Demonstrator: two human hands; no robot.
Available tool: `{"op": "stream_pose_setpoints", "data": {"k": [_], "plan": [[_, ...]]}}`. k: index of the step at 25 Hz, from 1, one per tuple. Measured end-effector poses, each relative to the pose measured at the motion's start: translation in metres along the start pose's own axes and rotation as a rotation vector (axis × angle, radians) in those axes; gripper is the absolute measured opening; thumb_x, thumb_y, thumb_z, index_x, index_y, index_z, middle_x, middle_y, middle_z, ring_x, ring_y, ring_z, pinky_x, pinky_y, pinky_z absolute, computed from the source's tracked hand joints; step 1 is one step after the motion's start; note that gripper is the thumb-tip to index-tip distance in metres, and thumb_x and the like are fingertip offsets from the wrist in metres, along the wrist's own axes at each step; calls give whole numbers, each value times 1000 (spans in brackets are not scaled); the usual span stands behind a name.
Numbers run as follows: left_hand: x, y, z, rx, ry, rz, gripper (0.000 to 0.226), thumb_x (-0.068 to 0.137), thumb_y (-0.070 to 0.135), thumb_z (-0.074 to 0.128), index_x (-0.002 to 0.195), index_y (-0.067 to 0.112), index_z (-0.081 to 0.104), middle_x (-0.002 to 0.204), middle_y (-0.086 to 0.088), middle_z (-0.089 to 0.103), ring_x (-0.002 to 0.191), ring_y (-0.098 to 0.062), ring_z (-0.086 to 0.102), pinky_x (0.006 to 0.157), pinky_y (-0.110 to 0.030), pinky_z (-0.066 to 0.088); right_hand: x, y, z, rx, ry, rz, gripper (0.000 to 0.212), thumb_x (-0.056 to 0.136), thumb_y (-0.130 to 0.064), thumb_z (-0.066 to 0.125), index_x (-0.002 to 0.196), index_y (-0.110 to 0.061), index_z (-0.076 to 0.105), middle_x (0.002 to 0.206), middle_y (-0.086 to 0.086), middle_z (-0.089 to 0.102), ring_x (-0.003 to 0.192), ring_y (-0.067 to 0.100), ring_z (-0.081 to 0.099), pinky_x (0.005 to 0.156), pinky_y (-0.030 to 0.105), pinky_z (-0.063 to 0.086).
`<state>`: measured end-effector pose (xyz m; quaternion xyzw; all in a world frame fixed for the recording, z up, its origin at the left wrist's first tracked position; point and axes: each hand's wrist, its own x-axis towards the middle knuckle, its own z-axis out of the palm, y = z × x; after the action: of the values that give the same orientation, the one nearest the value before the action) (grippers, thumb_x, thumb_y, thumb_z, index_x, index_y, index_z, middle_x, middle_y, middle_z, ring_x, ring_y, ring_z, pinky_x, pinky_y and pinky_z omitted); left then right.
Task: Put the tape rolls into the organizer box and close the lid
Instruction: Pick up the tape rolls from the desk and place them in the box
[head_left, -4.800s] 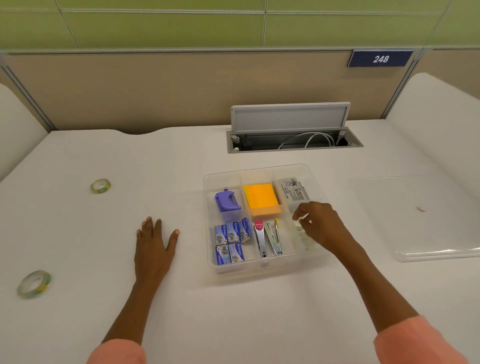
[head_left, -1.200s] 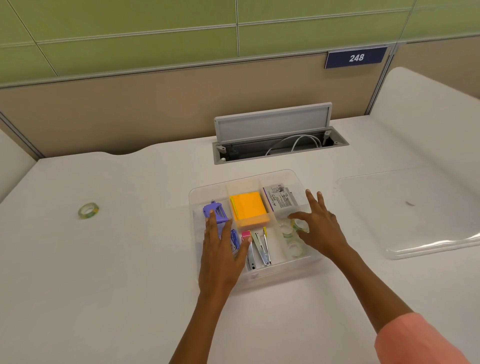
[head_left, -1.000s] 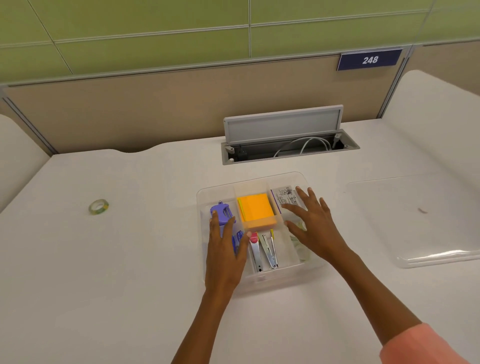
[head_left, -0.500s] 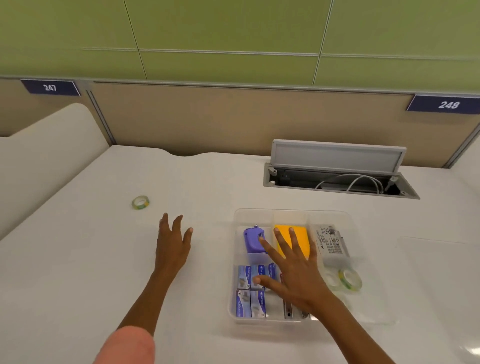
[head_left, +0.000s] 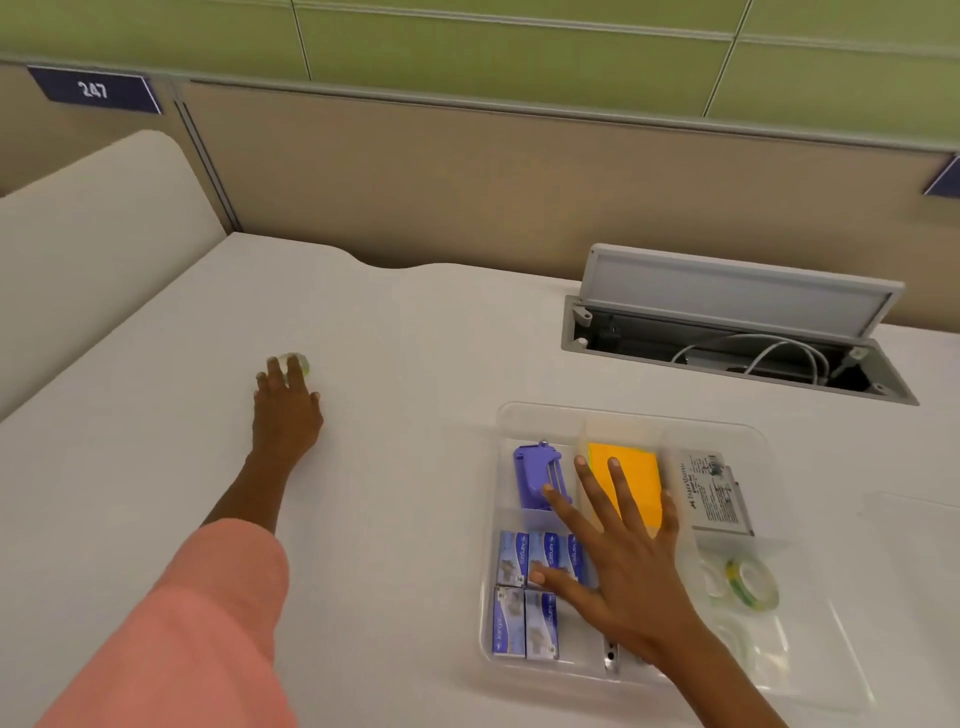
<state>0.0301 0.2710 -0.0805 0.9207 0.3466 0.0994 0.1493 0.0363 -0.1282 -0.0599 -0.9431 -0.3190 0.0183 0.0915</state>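
Note:
The clear organizer box (head_left: 631, 415) lies open on the white desk at the right. Its right compartment holds green-and-clear tape rolls (head_left: 748, 582). My right hand (head_left: 618, 566) rests flat, fingers spread, over the box's middle compartments. Far to the left, my left hand (head_left: 285, 410) reaches out with its fingertips on a small green tape roll (head_left: 298, 359) lying on the desk; the fingers cover most of the roll and do not visibly grip it. The lid is only faintly visible at the right edge.
In the box lie a purple stapler remover (head_left: 535, 475), an orange sticky pad (head_left: 626, 483), blue staple boxes (head_left: 524, 597) and a white packet (head_left: 714, 493). An open cable hatch (head_left: 727, 332) sits behind the box. A beige partition runs along the back.
My left hand has travelled forward and left across the desk onto the loose tape roll. My right hand stays flat on the box. The view has swung left.

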Motion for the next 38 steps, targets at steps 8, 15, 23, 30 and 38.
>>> {"op": "stream_pose_setpoints", "data": {"k": [8,15,23,30,38], "plan": [[-3,-16,11,-29,104,59,35,89,10,49,119,-7,46,138,-31,35,115,-53,45,98,-59,38,0,1,0,15,19,-5,69,76,-81,17,138,-54,7,157,-10,-4,145,19,-15,112,62,-9],[-44,23,-6,-287,149,-40,20,79,21,67,89,5,64,109,-24,61,96,-43,59,88,-48,45,-1,0,-4,16,-37,6,72,73,-82,18,138,-54,7,158,-10,-7,143,20,-23,113,64,-7],[-155,153,-24,-864,-126,258,14,73,20,74,85,18,67,99,3,65,95,-12,60,76,-16,43,-24,45,-37,289,42,163,64,83,-65,22,139,-35,33,159,1,6,147,24,-6,120,47,0],[-251,258,1,-797,-396,655,12,72,21,74,82,25,68,115,5,60,109,3,51,90,-20,41,-75,123,-56,364,219,438,45,90,-1,44,132,-17,46,146,13,39,139,32,28,113,45,31],[-294,294,41,-444,-531,729,20,76,35,69,94,26,71,127,6,58,122,-13,38,98,-28,15,-87,124,-40,601,321,525,37,97,-20,36,134,-20,40,139,8,48,126,25,45,107,51,37]]}}
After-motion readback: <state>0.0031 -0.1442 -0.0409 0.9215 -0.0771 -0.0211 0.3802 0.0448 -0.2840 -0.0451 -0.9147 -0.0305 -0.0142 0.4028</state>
